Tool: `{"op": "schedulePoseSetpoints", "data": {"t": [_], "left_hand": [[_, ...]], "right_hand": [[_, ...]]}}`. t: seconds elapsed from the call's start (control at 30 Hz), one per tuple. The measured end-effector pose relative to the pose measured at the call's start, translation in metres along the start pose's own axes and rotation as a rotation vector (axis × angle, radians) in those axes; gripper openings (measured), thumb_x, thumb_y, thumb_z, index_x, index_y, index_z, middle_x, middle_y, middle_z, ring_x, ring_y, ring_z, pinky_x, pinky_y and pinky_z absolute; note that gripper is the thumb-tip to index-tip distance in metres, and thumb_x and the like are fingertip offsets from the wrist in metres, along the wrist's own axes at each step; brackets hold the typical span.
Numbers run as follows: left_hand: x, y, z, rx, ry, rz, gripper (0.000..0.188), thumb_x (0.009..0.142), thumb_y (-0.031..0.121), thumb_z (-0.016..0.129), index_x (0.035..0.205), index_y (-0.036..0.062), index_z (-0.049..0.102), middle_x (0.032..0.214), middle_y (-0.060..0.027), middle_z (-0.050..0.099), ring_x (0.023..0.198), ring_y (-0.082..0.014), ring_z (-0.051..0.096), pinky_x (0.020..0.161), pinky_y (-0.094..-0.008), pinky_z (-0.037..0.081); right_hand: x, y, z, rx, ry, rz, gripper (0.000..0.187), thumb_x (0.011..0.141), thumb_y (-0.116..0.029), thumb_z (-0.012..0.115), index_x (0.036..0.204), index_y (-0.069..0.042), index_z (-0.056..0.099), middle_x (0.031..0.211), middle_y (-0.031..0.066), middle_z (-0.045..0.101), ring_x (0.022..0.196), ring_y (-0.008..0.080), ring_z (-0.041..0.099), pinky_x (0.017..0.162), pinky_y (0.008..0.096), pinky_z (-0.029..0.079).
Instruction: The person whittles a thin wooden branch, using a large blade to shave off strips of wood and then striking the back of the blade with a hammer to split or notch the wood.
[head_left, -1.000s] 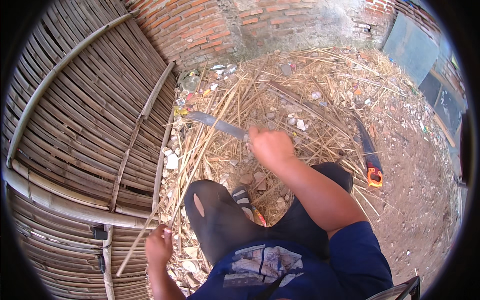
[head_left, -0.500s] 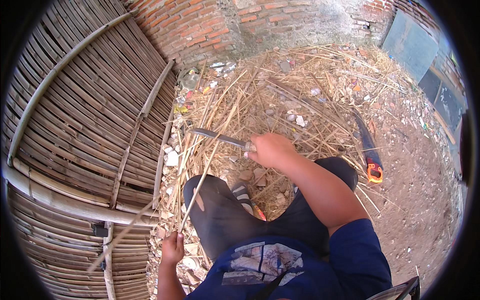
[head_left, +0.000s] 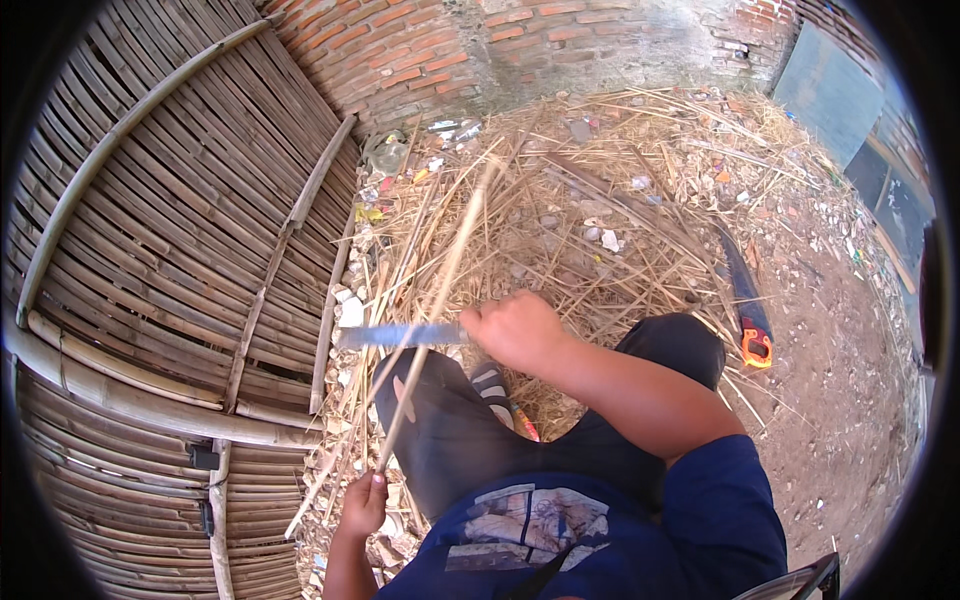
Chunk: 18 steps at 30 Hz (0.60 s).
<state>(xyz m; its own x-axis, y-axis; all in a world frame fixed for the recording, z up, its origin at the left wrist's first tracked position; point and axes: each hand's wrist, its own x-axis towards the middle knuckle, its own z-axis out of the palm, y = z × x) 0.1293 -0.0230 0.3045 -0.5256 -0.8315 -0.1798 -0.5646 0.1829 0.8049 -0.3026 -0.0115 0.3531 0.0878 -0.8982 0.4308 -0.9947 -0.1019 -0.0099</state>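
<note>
My left hand (head_left: 363, 503), low on the left, is closed round the lower end of a thin bamboo strip (head_left: 408, 405). The strip slants up and away past my left knee, its far end smeared by motion. My right hand (head_left: 517, 330) grips the handle of a long knife (head_left: 395, 336), which lies nearly level with its tip to the left. The blurred blade crosses the strip above my left knee; whether they touch I cannot tell. Fingers hide most of the handle.
Cut bamboo strips and straw (head_left: 600, 240) litter the ground ahead. A handsaw with an orange handle (head_left: 756, 347) lies on the right. A bamboo slat wall (head_left: 160, 240) stands close on the left, and a brick wall (head_left: 420, 60) closes off the back.
My right hand has swung the knife left and nearer to me, across the strip. A loose strip that was blurred in the air at lower left now rests near the slat wall.
</note>
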Motion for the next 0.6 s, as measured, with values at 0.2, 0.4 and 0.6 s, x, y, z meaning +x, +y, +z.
{"op": "schedulePoseSetpoints", "data": {"t": [0.2,0.4,0.6], "left_hand": [[-0.014,0.011,-0.025,0.329,-0.006,0.032,0.042,0.108,0.032,0.049,0.082,0.0,0.057,0.061,-0.0095,0.056,0.055,-0.0188,0.051,0.054,-0.0362,0.043],[-0.018,-0.03,-0.036,0.269,-0.035,-0.081,0.039,0.108,0.028,0.049,0.084,-0.0009,0.057,0.063,-0.0128,0.057,0.056,-0.0218,0.053,0.056,-0.0374,0.045],[-0.014,-0.018,-0.029,0.148,-0.083,-0.158,0.038,0.109,0.028,0.047,0.087,-0.0005,0.059,0.067,-0.0041,0.057,0.061,-0.0122,0.051,0.058,-0.0316,0.044]], "right_hand": [[0.007,0.056,0.013,-0.078,-0.233,0.348,0.014,0.089,-0.011,0.061,0.101,-0.007,0.065,0.076,0.0081,0.072,0.07,0.0268,0.074,0.06,0.0434,0.059],[0.013,0.043,-0.005,0.268,-0.488,0.466,0.033,0.087,-0.022,0.069,0.116,-0.005,0.068,0.104,0.0185,0.074,0.1,0.0349,0.072,0.082,0.0479,0.058],[0.007,0.044,0.005,0.39,-0.485,0.494,0.033,0.084,-0.021,0.073,0.114,-0.007,0.072,0.106,0.0169,0.074,0.101,0.0363,0.071,0.084,0.0469,0.058]]}}
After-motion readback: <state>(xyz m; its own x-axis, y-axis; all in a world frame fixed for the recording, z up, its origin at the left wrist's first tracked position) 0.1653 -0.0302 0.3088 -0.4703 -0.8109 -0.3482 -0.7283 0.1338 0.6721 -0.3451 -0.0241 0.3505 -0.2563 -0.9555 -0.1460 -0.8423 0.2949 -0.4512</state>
